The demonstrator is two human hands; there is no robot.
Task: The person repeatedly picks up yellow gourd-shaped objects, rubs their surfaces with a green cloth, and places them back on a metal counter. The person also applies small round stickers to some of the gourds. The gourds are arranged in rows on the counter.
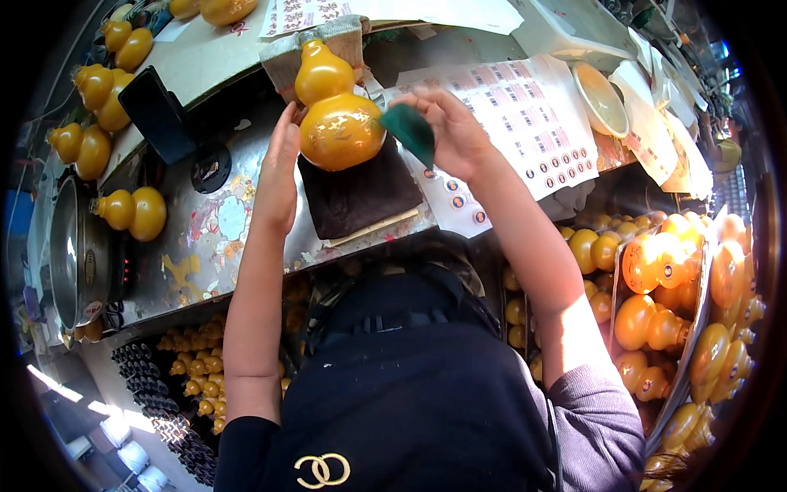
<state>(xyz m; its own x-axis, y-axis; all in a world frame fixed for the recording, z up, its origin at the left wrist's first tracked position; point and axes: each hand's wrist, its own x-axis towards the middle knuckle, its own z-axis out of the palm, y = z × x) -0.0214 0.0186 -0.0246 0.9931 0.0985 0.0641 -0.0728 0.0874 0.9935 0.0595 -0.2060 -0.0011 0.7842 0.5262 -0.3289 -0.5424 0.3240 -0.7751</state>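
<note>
A glossy orange gourd-shaped bottle [338, 111] with gold markings lies on a dark brown cloth pad [361, 197] on the metal worktop [213, 238]. My left hand [279, 168] presses flat against the bottle's left side. My right hand [447, 131] grips a small dark green scraper [410, 133], its edge touching the bottle's right side.
Sheets of round stickers [533, 123] lie to the right of the pad. More orange gourd bottles [131, 211] rest along the left, and crates of them [664, 303] stand at the right. A metal pot [74, 254] sits far left, a black block [157, 113] and a white bowl [600, 98] farther back.
</note>
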